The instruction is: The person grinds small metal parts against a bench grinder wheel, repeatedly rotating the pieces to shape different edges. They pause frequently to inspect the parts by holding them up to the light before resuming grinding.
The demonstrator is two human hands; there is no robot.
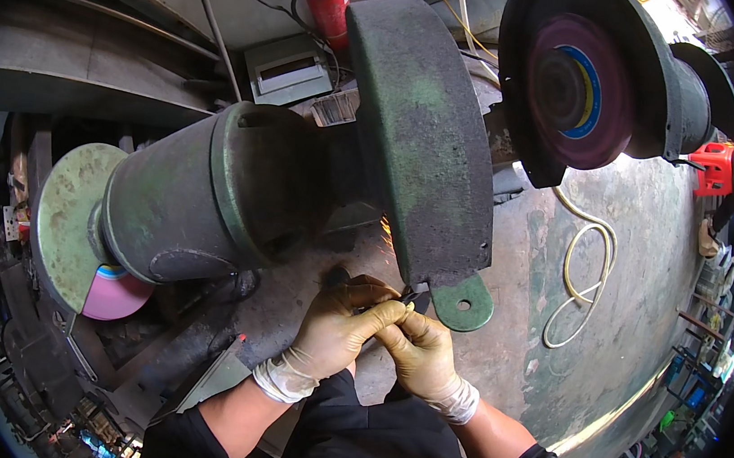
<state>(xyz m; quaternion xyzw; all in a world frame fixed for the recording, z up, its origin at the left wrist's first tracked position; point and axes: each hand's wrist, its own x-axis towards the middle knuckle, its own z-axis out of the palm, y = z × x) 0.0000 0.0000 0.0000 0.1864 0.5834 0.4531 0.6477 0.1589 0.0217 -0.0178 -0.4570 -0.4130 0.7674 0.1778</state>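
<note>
Prob. light, stiff: small dark thin piece (pixel 419 300), pinched b/w pale-gloved L hand (pixel 340 324) & pale-gloved R hand (pixel 424 351), best held away fr. orange sparks (pixel 387 234).

Grey flr (pixel 646 324), partly greenish, scuffed, w/ pale hose (pixel 613 250) loosely looped.

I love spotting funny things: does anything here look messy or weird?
Yes: the pale hose lies loosely looped on the floor, so it looks left out. The green paint on the grinder looks patchy, perhaps worn or dirty. Orange sparks beside the wheel guard look surprising, but grinding can make those.
</note>
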